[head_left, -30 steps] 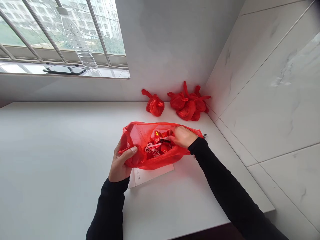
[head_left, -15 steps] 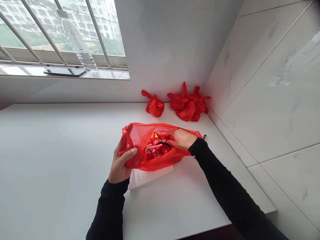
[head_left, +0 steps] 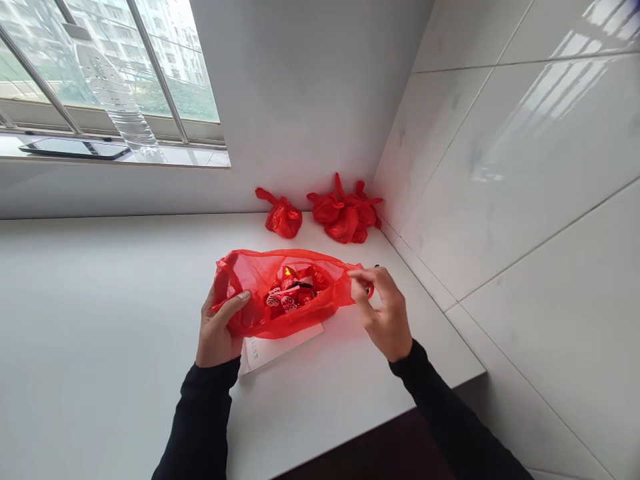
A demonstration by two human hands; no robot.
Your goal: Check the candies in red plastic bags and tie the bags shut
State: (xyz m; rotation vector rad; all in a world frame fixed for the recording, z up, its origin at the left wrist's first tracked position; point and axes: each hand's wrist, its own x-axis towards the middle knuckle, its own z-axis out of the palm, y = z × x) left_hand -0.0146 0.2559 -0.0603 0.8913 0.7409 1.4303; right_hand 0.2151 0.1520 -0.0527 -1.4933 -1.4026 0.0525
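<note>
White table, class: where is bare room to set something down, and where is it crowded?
Bare: the stretch of white table left of the left hand, and the patch between the paper and the near edge. Crowded: the back right corner, where tied red plastic bags bunch, and around the open red plastic bag.

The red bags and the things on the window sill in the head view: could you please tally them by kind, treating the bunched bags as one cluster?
Open red bag: 1
Lone tied red bag: 1
Cluster of tied red bags (overlapping, so not counted singly): 1
Clear bottle: 1
Flat dark-edged device: 1
Total: 5
</note>
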